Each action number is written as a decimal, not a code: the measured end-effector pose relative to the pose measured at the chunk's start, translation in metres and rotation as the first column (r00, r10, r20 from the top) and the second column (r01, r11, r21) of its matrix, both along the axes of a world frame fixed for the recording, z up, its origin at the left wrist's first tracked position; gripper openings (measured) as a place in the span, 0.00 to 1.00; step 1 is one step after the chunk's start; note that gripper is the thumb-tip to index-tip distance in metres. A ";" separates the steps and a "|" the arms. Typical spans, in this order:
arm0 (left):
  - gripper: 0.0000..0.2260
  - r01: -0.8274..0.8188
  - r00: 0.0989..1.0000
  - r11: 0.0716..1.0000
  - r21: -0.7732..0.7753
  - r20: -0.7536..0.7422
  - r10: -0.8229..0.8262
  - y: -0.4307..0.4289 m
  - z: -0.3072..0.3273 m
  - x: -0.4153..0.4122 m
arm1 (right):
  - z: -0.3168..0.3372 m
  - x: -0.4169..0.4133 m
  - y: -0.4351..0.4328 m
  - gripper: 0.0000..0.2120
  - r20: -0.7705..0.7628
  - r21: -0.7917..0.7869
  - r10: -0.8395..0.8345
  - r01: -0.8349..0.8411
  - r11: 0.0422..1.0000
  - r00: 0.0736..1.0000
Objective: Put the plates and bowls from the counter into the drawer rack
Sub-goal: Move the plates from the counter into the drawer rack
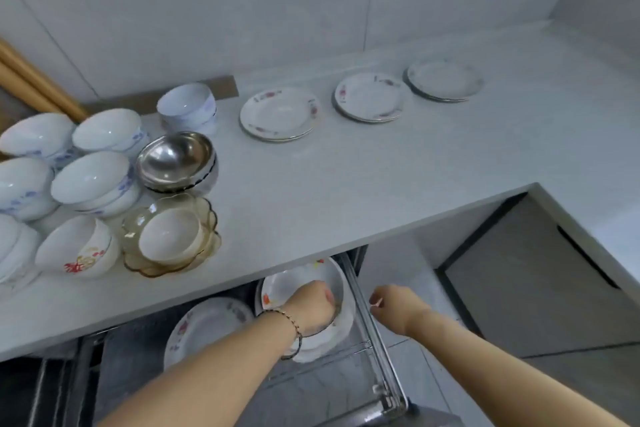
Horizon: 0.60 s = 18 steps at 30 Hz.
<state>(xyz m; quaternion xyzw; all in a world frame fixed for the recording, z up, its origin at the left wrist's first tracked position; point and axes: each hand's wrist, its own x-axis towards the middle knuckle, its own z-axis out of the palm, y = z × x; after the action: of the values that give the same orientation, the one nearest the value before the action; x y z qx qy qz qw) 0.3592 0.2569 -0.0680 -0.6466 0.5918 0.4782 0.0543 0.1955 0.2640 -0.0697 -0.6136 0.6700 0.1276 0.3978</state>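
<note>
1. A deep plate [298,284] with red and orange flowers stands in the right part of the drawer rack [377,350], leaning upright under the counter's edge. More white rims show just behind it.
2. The plate is held by the left hand [311,307], whose fingers are curled over its near rim. The step in hand is judged to be seating this plate in the rack.
3. The right hand [394,307] hangs just beside the rack's right rail with its fingers loosely curled. Nothing is seen in it, and contact with the rail cannot be told.
4. A floral plate [204,329] is already set to the left in the rack.
5. On the counter [346,184] three plate stacks [281,113] and many bowls [93,180] are left, so most of the task is judged undone.
6. Next, release and a reach up to the counter are called for.
</note>
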 end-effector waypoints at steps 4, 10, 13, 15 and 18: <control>0.10 -0.032 0.999 0.998 -0.058 -0.007 0.032 -0.030 0.037 -0.106 | 0.035 -0.112 -0.029 0.17 -0.031 -0.055 0.000 -0.002 0.998 1.000; 0.12 -0.121 0.991 0.977 -0.178 -0.073 0.109 -0.089 0.094 -0.219 | 0.095 -0.242 -0.083 0.17 -0.106 -0.159 -0.027 0.009 0.987 0.994; 0.08 -0.130 0.991 0.962 -0.241 -0.047 0.122 -0.119 0.108 -0.241 | 0.121 -0.278 -0.110 0.17 -0.117 -0.214 -0.037 0.011 0.977 0.992; 0.08 -0.170 0.985 0.948 -0.268 -0.030 0.169 -0.140 0.113 -0.245 | 0.133 -0.295 -0.131 0.17 -0.114 -0.252 -0.048 0.018 0.968 0.992; 0.08 -0.250 0.968 0.935 -0.250 -0.033 0.250 -0.165 0.111 -0.243 | 0.145 -0.309 -0.163 0.17 -0.104 -0.281 -0.057 0.026 0.959 0.993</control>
<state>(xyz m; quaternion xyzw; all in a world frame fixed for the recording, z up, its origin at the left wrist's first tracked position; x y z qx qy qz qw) 0.1159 0.0919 0.0430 -0.7181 0.5609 0.4022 -0.0895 -0.1133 0.1009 0.0751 -0.6413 0.7151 0.0573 0.2723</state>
